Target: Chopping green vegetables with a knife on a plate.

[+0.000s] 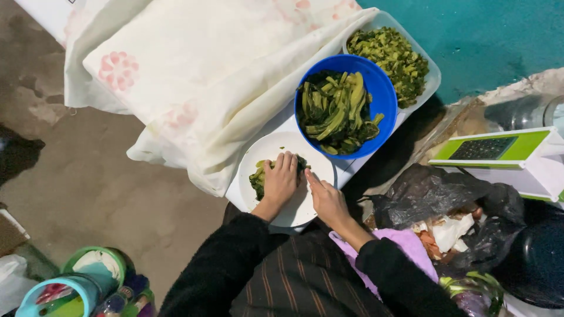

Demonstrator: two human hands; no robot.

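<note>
Looking down, we find the left hand (280, 179) pressed flat, fingers together, on a clump of greens (258, 176) lying on a white plate (294, 208); the palm hides most of the clump, so only its left edge and a dark bit by the fingertips show. The right hand (326, 199) rests just beside it at the plate's right edge, fingers extended toward the greens. We cannot tell whether it holds a blade or anything else; its underside is out of sight.

Behind the plate stands a blue bowl (385, 97) of long green stalks, touching a white tray (432, 79) of chopped greens, whose far end is partly cut off by cloth. A pale flowered cloth (194, 70) covers most of the worktop, so its surface hardly shows. At right, a green-and-white grater (499, 149) runs off frame, above a black bag (435, 194) of scraps whose contents are hard to make out.
</note>
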